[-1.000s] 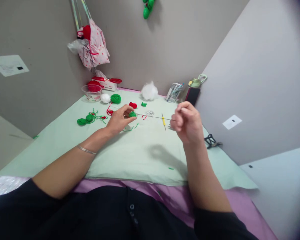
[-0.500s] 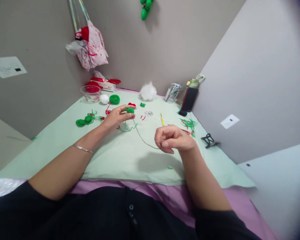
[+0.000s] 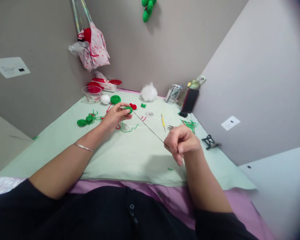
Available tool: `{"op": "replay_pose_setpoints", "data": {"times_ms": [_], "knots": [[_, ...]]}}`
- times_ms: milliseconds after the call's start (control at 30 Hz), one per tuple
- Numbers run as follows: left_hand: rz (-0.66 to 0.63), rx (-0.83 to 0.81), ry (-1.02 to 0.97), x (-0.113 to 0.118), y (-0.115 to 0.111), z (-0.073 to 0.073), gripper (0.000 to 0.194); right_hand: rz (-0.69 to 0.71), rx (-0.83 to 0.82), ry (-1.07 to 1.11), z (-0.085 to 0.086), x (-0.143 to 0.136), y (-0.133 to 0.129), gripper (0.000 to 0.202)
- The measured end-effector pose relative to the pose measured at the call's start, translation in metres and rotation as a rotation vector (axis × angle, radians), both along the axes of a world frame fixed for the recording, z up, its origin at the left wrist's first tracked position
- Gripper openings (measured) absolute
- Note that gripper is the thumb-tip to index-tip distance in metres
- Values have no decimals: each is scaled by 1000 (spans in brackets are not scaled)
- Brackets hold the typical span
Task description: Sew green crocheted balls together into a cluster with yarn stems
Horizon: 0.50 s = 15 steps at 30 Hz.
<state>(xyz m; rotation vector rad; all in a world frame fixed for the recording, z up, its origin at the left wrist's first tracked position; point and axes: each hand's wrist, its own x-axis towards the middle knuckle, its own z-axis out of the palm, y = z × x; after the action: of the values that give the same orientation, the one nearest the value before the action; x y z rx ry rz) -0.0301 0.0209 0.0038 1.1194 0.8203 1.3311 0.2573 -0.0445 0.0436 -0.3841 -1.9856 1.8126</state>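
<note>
Left hand (image 3: 114, 117) pinches green piece (image 3: 129, 110); right hand (image 3: 182, 141) grips dark thread (image 3: 150, 128) — taut between them.

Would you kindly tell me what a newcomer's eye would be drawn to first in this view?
Probably the dark thread stretched over the pale green tablecloth, running from the small green yarn piece in the left hand to the right hand. Beyond them, a fluffy white tuft sits near the tablecloth's far edge, while a pink spotted bag hangs at upper left.
</note>
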Motion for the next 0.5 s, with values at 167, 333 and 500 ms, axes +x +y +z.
{"op": "replay_pose_setpoints", "data": {"times_ms": [167, 333, 500], "knots": [[-92, -80, -105, 1, -5, 8, 29, 54, -75, 37, 2, -12, -3, 31], [-117, -110, -139, 4, -9, 13, 33, -131, 19, 172, 2, -34, -3, 29], [-183, -94, -110, 13, -14, 9, 33, -534, 129, 144, -5, -57, 1, 22]]}}
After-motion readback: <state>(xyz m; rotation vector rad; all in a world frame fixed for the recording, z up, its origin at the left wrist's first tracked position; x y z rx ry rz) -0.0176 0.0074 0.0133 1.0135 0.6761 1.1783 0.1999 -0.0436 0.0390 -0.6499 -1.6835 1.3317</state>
